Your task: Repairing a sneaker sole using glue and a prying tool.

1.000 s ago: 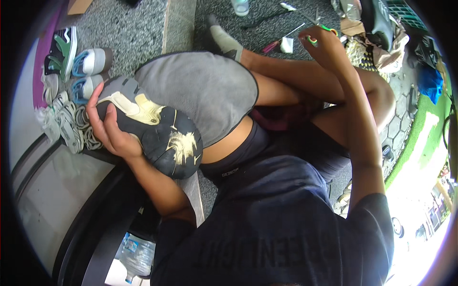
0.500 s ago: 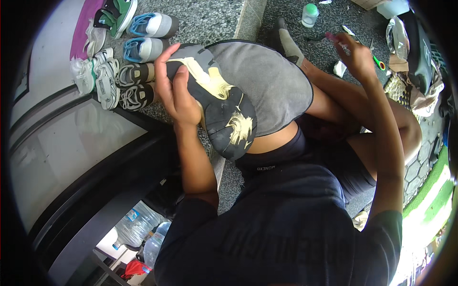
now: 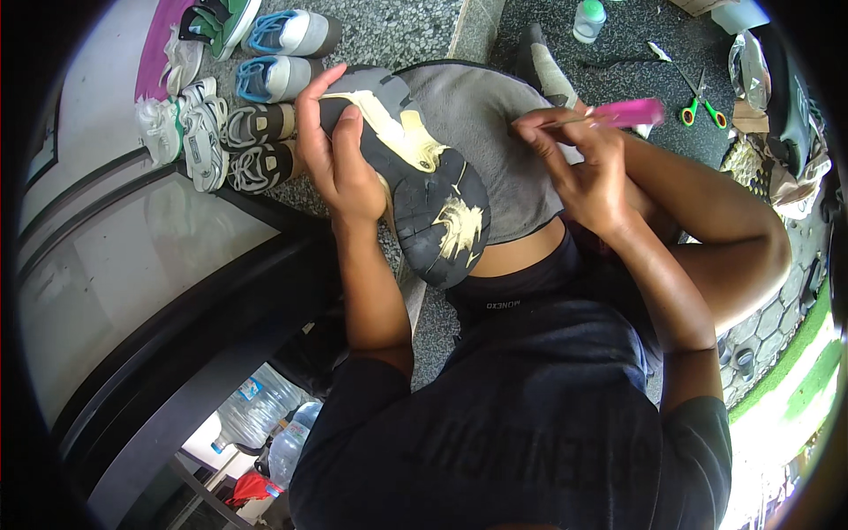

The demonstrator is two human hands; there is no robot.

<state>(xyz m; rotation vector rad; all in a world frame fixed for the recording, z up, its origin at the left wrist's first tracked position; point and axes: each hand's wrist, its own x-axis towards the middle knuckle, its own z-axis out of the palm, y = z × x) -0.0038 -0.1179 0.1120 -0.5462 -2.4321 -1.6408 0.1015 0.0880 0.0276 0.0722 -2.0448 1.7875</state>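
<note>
Hard daylight enters from the right, burning out the turf's outer edge; the floor and shirt sit in softer shade. The pink handle looks slightly blurred, the sole crisper. Fisheye distortion bows the black rail; corners fall to black.

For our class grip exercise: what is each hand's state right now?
Left hand: closed, holding the shoe.
Right hand: closed, holding the pink-handled tool.

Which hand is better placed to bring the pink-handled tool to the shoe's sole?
Probably the right: the right hand holds the pink-handled tool to the right of the shoe, while the left hand is occupied gripping that shoe, its sole facing the camera.
</note>
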